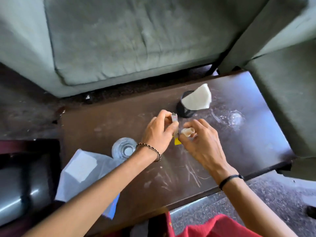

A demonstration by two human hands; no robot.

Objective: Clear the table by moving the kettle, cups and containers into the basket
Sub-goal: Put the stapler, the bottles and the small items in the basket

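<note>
Head view: one glass (124,148), one mesh cup (185,108), left hand (158,132) pinching one sachet (175,124), right hand (200,139) curled

I note a grey-green sofa (119,40) across the upper frame. Dark scratched bench (171,177) at centre. White napkins (196,98) upper right of centre. White plastic bag (82,170) lower left, overhanging the bench edge.

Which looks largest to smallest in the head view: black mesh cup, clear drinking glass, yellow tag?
1. Black mesh cup
2. Clear drinking glass, close in size and nearer the camera, so unsure
3. Yellow tag, partly hidden
</note>
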